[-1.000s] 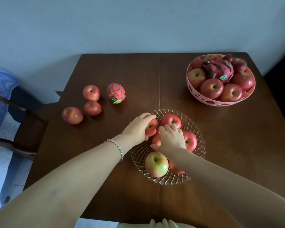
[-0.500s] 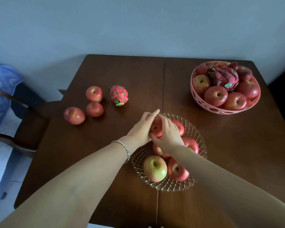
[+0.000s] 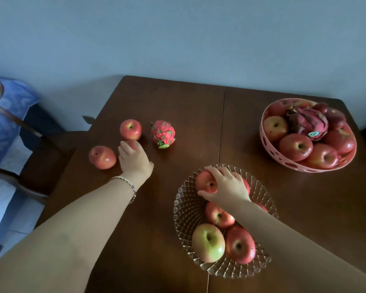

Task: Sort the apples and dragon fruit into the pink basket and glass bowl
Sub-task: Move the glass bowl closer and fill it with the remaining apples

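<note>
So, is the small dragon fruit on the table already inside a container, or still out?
Still out. The small dragon fruit lies on the bare table, beside loose apples, outside the glass bowl and pink basket.

No legible writing appears anywhere. The only label is a small oval sticker (image 3: 313, 134), green and white, stuck to the dragon fruit (image 3: 307, 121) atop the apples in the pink basket (image 3: 266, 142); its print is too small and blurred to read.

Red apples (image 3: 295, 146) in perforated pink basket (image 3: 268, 144), green-yellow apple (image 3: 208, 242) in diamond-cut clear bowl (image 3: 188, 210), dark brown table (image 3: 178, 106)
</note>
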`<state>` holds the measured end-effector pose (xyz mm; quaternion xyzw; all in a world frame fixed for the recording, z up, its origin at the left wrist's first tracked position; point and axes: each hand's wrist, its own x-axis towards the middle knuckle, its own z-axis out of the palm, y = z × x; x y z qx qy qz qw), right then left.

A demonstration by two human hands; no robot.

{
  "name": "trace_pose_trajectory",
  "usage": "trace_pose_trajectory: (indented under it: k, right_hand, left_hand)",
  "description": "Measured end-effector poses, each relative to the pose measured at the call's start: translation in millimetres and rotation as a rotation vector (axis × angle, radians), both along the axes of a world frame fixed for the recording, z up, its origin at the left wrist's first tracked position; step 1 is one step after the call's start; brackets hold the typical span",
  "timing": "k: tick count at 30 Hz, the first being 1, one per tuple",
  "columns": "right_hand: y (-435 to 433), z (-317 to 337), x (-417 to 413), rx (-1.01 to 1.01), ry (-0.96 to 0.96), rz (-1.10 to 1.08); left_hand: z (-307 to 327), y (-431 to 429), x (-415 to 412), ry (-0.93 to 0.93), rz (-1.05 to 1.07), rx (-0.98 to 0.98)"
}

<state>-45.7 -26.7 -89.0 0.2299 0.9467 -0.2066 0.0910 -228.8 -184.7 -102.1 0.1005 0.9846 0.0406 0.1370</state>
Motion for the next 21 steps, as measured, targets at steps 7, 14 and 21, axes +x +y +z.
trace_pose_trajectory:
  k: [7, 14, 21]
  right_hand:
    - [2, -1, 1, -0.05, 0.012, -0.023]
    - [1, -6, -1, -0.073, 0.03, -0.043]
    - [5, 0, -2, -0.14, -0.012, -0.034]
  left_hand:
    - [-23, -9, -37, -0.039, 0.086, 0.07]
    - [-19, -18, -32, -0.032, 0.065, 0.15]
    - [25, -8, 47, -0.138, -0.216, 0.267]
